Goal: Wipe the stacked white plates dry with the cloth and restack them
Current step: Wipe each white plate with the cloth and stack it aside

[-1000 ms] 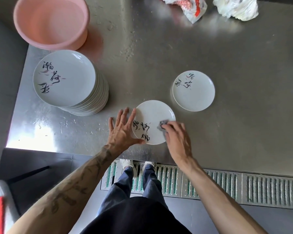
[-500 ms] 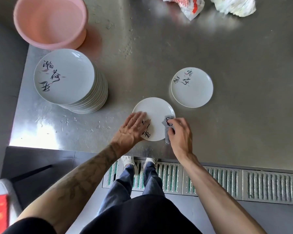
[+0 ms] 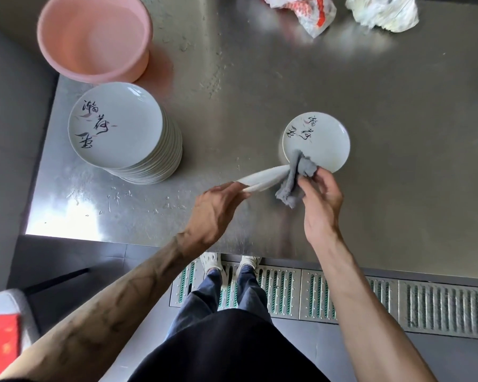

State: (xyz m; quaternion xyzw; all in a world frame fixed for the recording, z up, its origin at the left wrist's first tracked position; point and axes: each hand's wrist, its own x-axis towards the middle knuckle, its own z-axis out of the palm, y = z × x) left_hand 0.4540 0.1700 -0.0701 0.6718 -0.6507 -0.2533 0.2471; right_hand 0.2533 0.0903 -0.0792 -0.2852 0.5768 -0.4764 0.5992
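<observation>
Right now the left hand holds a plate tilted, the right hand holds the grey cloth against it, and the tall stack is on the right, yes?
No: the head view shows the tall stack on the left. The left hand does hold a plate tilted, and the right hand holds the grey cloth against it.

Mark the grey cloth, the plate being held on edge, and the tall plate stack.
grey cloth (image 3: 304, 166): head view, the bunched middle.
tilted plate (image 3: 262, 179): head view, middle of its edge-on rim.
plate stack (image 3: 116, 125): head view, centre of the top plate's face.
</observation>
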